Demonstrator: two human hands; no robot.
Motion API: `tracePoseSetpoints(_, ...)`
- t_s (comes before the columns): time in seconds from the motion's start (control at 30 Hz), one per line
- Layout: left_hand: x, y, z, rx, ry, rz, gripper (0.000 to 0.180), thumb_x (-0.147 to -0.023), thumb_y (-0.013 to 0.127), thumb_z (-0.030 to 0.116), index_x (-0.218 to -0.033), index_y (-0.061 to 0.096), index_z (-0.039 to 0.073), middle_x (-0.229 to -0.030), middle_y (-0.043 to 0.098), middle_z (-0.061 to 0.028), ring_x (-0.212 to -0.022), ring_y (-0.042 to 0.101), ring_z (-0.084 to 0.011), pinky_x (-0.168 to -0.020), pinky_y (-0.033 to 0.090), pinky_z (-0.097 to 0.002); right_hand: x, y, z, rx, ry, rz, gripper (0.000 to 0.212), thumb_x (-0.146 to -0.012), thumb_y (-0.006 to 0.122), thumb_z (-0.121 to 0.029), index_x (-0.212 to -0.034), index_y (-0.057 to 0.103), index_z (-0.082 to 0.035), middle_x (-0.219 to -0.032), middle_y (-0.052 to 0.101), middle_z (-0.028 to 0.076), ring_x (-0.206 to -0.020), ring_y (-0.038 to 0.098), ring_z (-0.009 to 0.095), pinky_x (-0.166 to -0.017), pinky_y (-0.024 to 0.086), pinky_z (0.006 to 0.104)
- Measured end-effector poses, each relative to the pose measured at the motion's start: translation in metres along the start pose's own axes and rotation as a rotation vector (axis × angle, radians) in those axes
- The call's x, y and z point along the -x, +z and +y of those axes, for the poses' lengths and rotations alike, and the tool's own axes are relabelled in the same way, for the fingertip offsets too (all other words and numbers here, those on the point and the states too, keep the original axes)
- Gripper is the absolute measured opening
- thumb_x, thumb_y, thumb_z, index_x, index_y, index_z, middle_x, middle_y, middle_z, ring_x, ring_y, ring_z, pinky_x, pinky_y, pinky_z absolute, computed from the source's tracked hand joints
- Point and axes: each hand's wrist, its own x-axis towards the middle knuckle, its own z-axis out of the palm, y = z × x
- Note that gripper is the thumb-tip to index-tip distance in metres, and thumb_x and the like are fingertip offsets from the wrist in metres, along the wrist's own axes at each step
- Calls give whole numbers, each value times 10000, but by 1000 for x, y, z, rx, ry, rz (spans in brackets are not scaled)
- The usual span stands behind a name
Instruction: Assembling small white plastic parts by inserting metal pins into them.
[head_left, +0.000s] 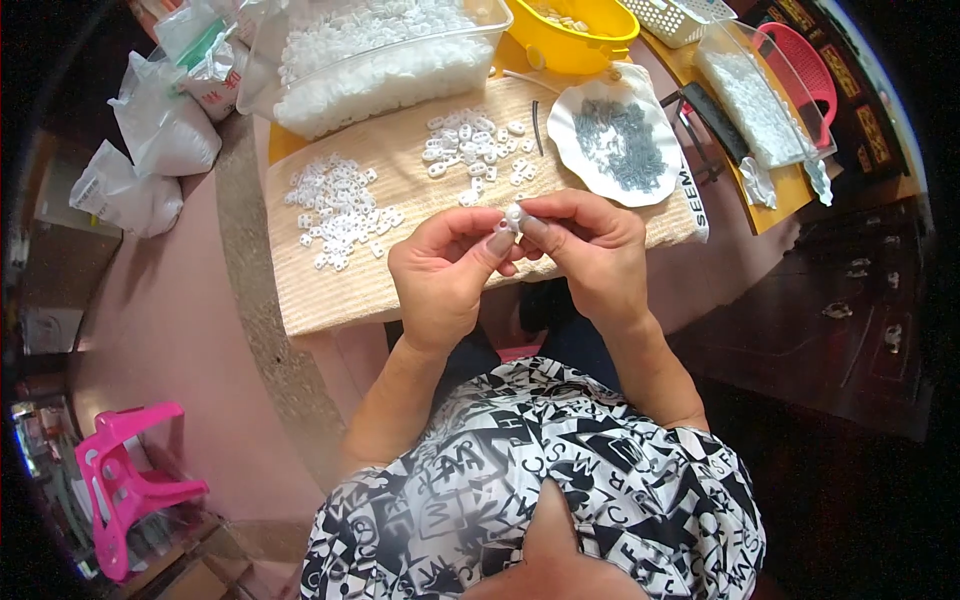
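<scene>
1. Together, the left hand (445, 268) and right hand (590, 248) meet above the near edge of the beige woven mat (330, 290), both pinching one small white plastic piece (514, 218) between thumbs and fingertips.
2. Beyond the hands, two loose heaps of matching white plastic pieces (340, 212) lie on the mat.
3. Right of those, a white shell-shaped dish (570, 115) holds small grey metal parts (618, 142).
4. Farther back stands a clear plastic tub (480, 25) full of white pieces, beside a yellow plastic bowl (590, 45).

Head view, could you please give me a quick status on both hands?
Left hand and right hand pinch one small white plastic piece together above the woven mat. Nothing blocks them.
</scene>
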Motion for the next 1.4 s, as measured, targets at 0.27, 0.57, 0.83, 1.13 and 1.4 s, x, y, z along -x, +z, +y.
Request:
tracePoseSetpoints(0.27, -6, -7, -2, 57, 106, -196, 225, -720, 665, -1, -926, 579, -37, -855, 584, -68, -772, 564, -117, -682, 473, -229, 1, -1, -7, -17, 50, -69, 120, -767, 607, -5, -883, 617, 28, -730, 609, 50, -620, 542, 70, -552, 442, 187)
tracePoseSetpoints(0.57, -11, -16, -16, -26, 355, -281, 216, -697, 675, -22, -897, 593, -17, -859, 576, -94, -781, 542, -147, -677, 452, -235, 5, 1, -13, 10, 54, -103, 89, -768, 603, 8, -853, 615, 31, -708, 592, 35, -614, 527, 55, -547, 433, 177)
tracePoseSetpoints(0.83, -10, -13, -17, -27, 414, -261, 201, -677, 683, -42, -845, 576, -13, -830, 558, -96, -756, 534, -147, -660, 453, -237, 6, 3, -16, 87, -19, -137, 63, -758, 598, 29, -821, 602, 36, -684, 563, 22, -603, 517, 51, -526, 422, 182)
tracePoseSetpoints(1.13, -12, -11, -15, -30, 440, -255, 230, -698, 672, -22, -900, 562, -13, -876, 536, -109, -756, 540, -150, -661, 472, -244, 3, 6, -11, -9, 94, -143, 103, -764, 583, 40, -864, 608, 40, -710, 576, 45, -608, 532, 79, -539, 437, 196)
tracePoseSetpoints(1.4, -17, -19, -13, -22, 417, -261, 295, -732, 654, 25, -998, 545, -39, -962, 522, -132, -815, 548, -162, -679, 497, -251, 0, 9, -9, 4, -12, -163, 165, -784, 575, 22, -943, 619, 24, -810, 591, 64, -662, 549, 96, -577, 454, 200)
